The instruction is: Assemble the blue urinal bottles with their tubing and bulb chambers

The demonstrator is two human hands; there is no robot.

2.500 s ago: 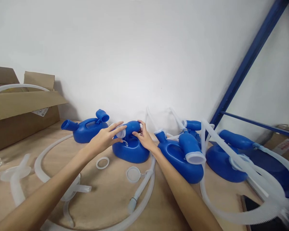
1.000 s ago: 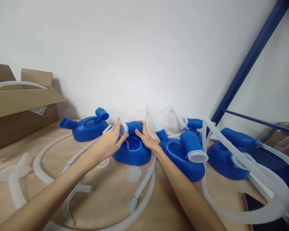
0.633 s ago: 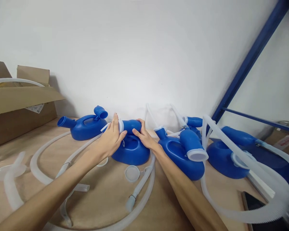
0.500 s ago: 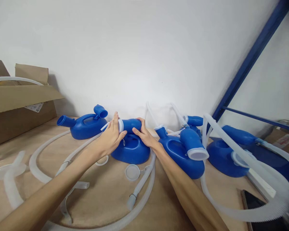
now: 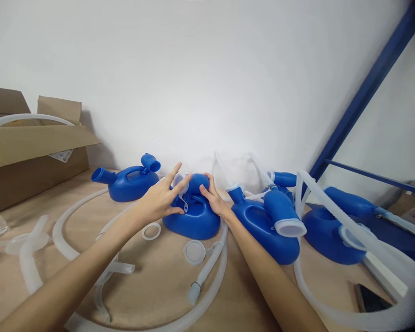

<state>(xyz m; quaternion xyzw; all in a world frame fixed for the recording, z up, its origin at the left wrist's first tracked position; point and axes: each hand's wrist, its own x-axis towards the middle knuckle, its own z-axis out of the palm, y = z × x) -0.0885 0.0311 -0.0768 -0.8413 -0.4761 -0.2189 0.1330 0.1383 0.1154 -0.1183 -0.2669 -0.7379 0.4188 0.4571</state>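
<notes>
In the middle of the table a blue plastic urinal bottle (image 5: 192, 220) stands upright, with a blue angled mouthpiece (image 5: 198, 183) above its handle. My right hand (image 5: 214, 196) is closed around the right end of that mouthpiece, thumb in front. At the other end sits a white cap (image 5: 180, 183), its small strap (image 5: 184, 203) hanging down. My left hand (image 5: 159, 198) is open beside the cap, fingers spread and thumb near the strap's end. Fingers of the left hand hide part of the cap's edge.
Another blue urinal bottle (image 5: 133, 184) stands left, more (image 5: 263, 226) to the right. Clear hoses (image 5: 210, 272) loop over the table. A white ring (image 5: 151, 231) and a loose cap (image 5: 194, 252) lie in front. A cardboard box (image 5: 38, 170) is left; a phone (image 5: 371, 299) lies right.
My left hand has gone from lying flat against the capped end to spread fingers beside it. The mouthpiece has turned, its capped end now facing me more. My right hand keeps its grip.
</notes>
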